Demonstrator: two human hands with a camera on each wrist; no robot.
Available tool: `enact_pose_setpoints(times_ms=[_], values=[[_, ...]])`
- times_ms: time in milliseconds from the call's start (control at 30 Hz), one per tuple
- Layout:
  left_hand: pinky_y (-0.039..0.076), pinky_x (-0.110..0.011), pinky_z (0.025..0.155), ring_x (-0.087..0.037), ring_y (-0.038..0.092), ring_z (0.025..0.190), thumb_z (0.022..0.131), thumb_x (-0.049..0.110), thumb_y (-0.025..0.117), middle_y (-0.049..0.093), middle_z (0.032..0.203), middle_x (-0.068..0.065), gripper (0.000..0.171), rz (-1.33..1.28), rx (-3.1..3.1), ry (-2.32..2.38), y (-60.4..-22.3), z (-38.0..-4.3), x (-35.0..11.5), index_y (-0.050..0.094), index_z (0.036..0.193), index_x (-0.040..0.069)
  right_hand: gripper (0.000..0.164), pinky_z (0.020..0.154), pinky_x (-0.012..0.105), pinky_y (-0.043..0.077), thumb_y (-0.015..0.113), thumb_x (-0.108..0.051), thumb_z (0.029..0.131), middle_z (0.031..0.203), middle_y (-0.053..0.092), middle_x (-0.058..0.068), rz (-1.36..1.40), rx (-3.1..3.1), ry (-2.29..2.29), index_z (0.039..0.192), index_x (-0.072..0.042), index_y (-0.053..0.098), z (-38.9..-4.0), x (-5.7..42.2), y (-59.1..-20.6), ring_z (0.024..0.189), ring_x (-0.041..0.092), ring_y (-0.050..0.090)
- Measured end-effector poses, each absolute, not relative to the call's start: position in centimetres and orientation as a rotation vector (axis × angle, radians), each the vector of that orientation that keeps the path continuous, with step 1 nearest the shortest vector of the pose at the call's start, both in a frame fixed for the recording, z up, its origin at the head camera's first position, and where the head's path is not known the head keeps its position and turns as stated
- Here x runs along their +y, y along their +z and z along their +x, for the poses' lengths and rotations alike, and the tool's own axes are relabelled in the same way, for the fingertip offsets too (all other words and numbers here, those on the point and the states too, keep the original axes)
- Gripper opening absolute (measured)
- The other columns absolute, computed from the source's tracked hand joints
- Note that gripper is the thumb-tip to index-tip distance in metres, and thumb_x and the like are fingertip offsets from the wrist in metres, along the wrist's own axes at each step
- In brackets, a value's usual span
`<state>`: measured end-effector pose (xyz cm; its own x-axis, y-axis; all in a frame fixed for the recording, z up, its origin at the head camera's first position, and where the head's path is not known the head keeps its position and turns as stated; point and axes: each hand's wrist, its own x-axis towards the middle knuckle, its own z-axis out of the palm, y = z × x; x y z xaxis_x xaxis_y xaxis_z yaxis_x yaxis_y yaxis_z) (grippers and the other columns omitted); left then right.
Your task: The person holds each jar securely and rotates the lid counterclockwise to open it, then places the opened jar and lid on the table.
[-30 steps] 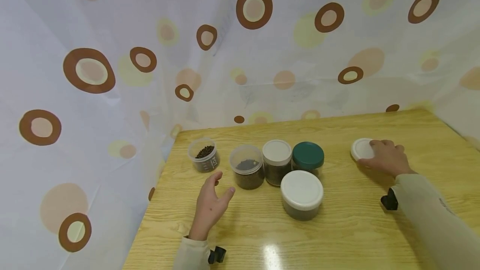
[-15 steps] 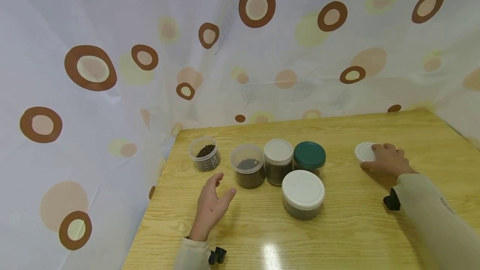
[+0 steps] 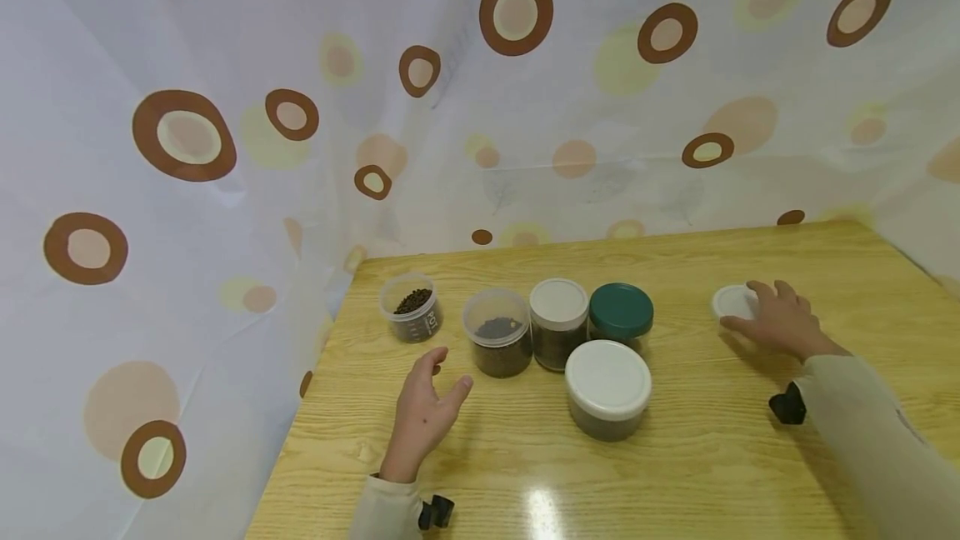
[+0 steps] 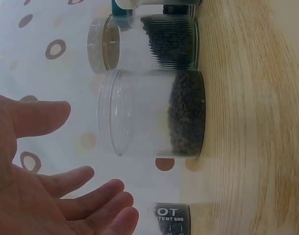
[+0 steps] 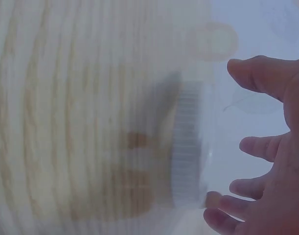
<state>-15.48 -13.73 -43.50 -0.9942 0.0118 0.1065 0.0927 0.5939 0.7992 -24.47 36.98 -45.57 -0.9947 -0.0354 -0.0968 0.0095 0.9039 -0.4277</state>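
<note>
In the head view a white round lid (image 3: 733, 303) lies at the right of the table. My right hand (image 3: 783, 322) hovers at its right side, fingers spread. The right wrist view shows the lid's ribbed edge (image 5: 187, 147), with the thumb clear of it and a lower fingertip close to its rim. My left hand (image 3: 423, 411) is held in the air, thumb and fingers apart, holding nothing. Ahead of it stands a clear lidless jar (image 3: 497, 340) partly filled with dark pellets. Farther left is a smaller lidless tub (image 3: 411, 311) with similar pellets.
Right of the lidless jar stand a white-lidded jar (image 3: 558, 323) and a green-lidded jar (image 3: 621, 312). A wide white-lidded tub (image 3: 607, 390) sits in front of them. A patterned sheet (image 3: 570, 107) hangs behind and left of the wooden table (image 3: 697, 473).
My right hand, earlier touching the white lid, has loosened and risen slightly off it. The lid shifted a little right and now lies still. My left hand has barely moved.
</note>
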Motion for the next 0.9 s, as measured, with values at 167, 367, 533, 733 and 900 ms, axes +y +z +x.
enact_pose_setpoints(times_ms=[167, 367, 533, 733, 900], values=[[0.046, -0.058, 0.099, -0.04, 0.05, 0.129, 0.094, 0.031, 0.065, 0.052, 0.142, -0.02, 0.059, -0.096, -2.725, -1.355, -43.6, -15.6, -13.7, 0.047, 0.143, 0.003, 0.088, 0.096, 0.083, 0.019, 0.053, -0.048, 0.098, 0.144, 0.009, 0.055, -0.066, 3.028, -0.688, 0.146, 0.018, 0.02, -24.0, 36.3, -44.3, 0.125, 0.076, 0.013], [0.047, -0.057, 0.098, -0.04, 0.05, 0.129, 0.094, 0.03, 0.065, 0.052, 0.143, -0.019, 0.059, -0.088, -2.722, -1.367, -43.6, -15.8, -13.8, 0.047, 0.143, 0.005, 0.082, 0.105, 0.077, 0.011, 0.054, -0.042, 0.099, 0.146, 0.016, 0.051, -0.177, 3.099, -0.787, 0.147, 0.017, 0.024, -23.2, 34.9, -42.5, 0.131, 0.068, 0.015], [0.046, -0.056, 0.1, -0.039, 0.051, 0.13, 0.094, 0.029, 0.065, 0.052, 0.144, -0.018, 0.058, -0.072, -2.726, -1.369, -43.8, -16.3, -13.7, 0.047, 0.143, 0.005, 0.079, 0.105, 0.078, 0.01, 0.055, -0.039, 0.099, 0.148, 0.015, 0.049, -0.235, 3.131, -0.852, 0.148, 0.014, 0.024, -22.6, 33.9, -41.2, 0.133, 0.068, 0.015], [0.047, -0.056, 0.1, -0.039, 0.05, 0.13, 0.093, 0.028, 0.067, 0.051, 0.145, -0.019, 0.061, -0.074, -2.708, -1.41, -43.9, -17.2, -13.3, 0.045, 0.144, 0.003, 0.077, 0.102, 0.08, 0.013, 0.057, -0.036, 0.099, 0.152, 0.014, 0.046, -0.28, 3.145, -0.915, 0.151, 0.01, 0.023, -21.2, 32.6, -39.8, 0.134, 0.069, 0.013], [0.046, -0.057, 0.101, -0.039, 0.049, 0.132, 0.09, 0.026, 0.069, 0.048, 0.148, -0.019, 0.071, -0.033, -2.699, -1.462, -44.0, -18.0, -12.6, 0.037, 0.149, 0.002, 0.075, 0.1, 0.08, 0.017, 0.061, -0.033, 0.097, 0.154, 0.017, 0.043, -0.335, 3.168, -0.97, 0.151, 0.007, 0.027, -19.9, 31.6, -38.7, 0.136, 0.068, 0.014]])
